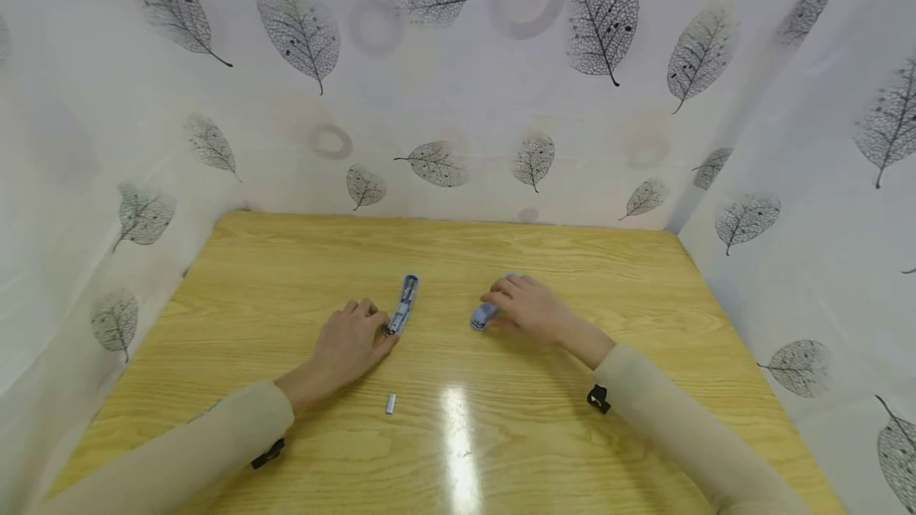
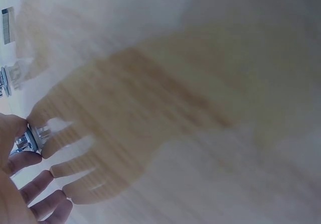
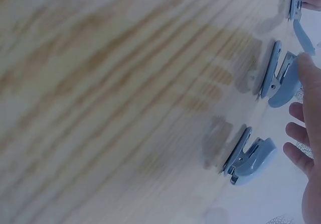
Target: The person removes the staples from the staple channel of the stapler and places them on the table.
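Note:
My left hand (image 1: 351, 344) pinches the near end of an opened blue stapler (image 1: 404, 300), its metal inside facing up. In the left wrist view that stapler (image 2: 31, 139) sits between thumb and fingertip. My right hand (image 1: 533, 308) holds a blue stapler (image 1: 483, 315) with curled fingers, covering part of it. In the right wrist view the thumb overlaps this stapler (image 3: 286, 81), while other fingers hang curled beside it. Another light blue stapler (image 3: 253, 158) stands apart from that hand, its base and top spread slightly; in the head view my right hand largely hides it.
A small silvery strip (image 1: 390, 404), like a row of staples, lies nearer me on the wooden table (image 1: 322, 253). Leaf-patterned white sheets (image 1: 458, 102) hang behind the table and along both sides. Light glares off the table's front middle.

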The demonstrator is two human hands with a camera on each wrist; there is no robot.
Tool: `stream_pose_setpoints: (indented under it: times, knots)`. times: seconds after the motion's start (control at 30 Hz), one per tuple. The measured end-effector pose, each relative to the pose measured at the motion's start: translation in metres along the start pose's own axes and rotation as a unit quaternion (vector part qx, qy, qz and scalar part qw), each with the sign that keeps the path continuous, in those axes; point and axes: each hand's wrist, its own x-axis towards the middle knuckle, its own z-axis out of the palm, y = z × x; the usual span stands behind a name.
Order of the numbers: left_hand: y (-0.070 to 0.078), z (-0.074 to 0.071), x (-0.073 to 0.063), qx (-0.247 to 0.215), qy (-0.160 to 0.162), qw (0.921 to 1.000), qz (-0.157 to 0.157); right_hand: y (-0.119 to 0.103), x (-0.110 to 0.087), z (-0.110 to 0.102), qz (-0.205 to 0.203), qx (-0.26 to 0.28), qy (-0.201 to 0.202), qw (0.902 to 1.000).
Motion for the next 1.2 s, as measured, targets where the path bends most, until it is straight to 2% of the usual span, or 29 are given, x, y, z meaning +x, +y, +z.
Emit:
stream_pose_setpoints:
  times: [0.3, 0.57, 0.7, 0.83, 0.9, 1.03, 1.2]
  knots:
    - [-0.001, 0.001, -0.001, -0.005, -0.006, 1.0000, -0.005, 0.003, -0.001, 0.005, -0.008, -0.030, -0.012, 0.9995]
    - [0.000, -0.006, -0.004, -0.042, 0.004, 0.9988, -0.024, -0.003, 0.003, 0.006, -0.017, -0.003, 0.000, 0.9998]
    - [0.010, -0.009, -0.003, -0.049, 0.022, 0.9985, 0.000, -0.008, 0.003, 0.006, -0.018, -0.016, 0.001, 0.9997]
    - [0.025, -0.011, 0.000, -0.055, 0.038, 0.9970, 0.039, -0.014, 0.005, 0.007, -0.020, -0.018, 0.000, 0.9996]
    - [0.033, -0.010, 0.002, -0.060, 0.039, 0.9963, 0.048, -0.017, 0.007, 0.006, -0.023, -0.010, 0.005, 0.9997]
    - [0.048, -0.007, 0.007, -0.066, 0.025, 0.9960, 0.054, -0.022, 0.009, 0.005, -0.028, 0.002, 0.009, 0.9996]
    - [0.061, -0.002, 0.016, -0.061, -0.008, 0.9962, 0.062, -0.027, 0.012, 0.006, -0.027, 0.006, 0.005, 0.9996]
